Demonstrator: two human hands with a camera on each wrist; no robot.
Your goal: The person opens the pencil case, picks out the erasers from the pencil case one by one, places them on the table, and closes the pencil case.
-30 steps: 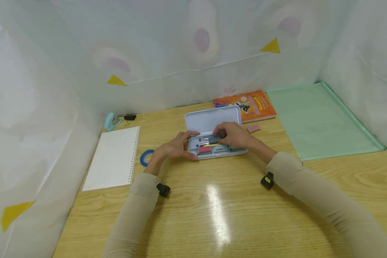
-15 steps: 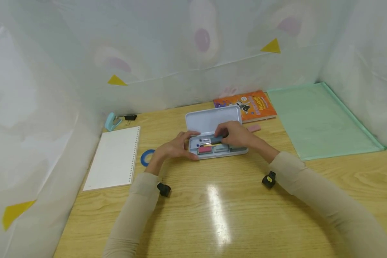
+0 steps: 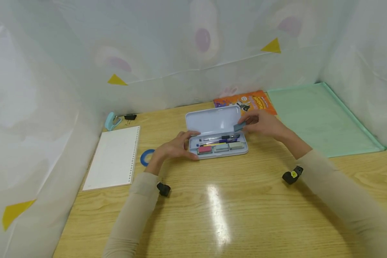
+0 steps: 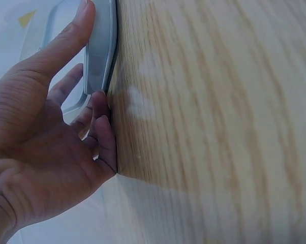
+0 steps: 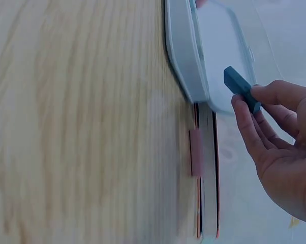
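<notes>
My left hand [image 3: 175, 147] holds the left end of an open pencil case [image 3: 222, 154], thumb along its front and fingers at the back. In the left wrist view the thumb lies on the case's pale wall [image 4: 99, 56]. Inside the case are several pens [image 3: 213, 139], a pink eraser [image 3: 204, 149] and two pale blocks, one bluish [image 3: 220, 147] and one whitish [image 3: 236, 145]. My right hand [image 3: 266, 125] pinches a blue eraser [image 5: 241, 87] between thumb and fingertips. It is raised above the case's right end, in front of the lid [image 3: 209, 121].
An orange book [image 3: 261, 102] lies behind the case. A pink eraser [image 5: 195, 152] rests beside it, seen in the right wrist view. Left are blue tape [image 3: 146, 157], a notebook [image 3: 113, 157], a stapler [image 3: 111, 122] and a binder clip [image 3: 130, 117]. A green mat [image 3: 322, 122] lies right.
My right hand has lifted the blue eraser out of the case and moved right and up, uncovering the pens and the whitish block. The left hand has stayed on the case.
</notes>
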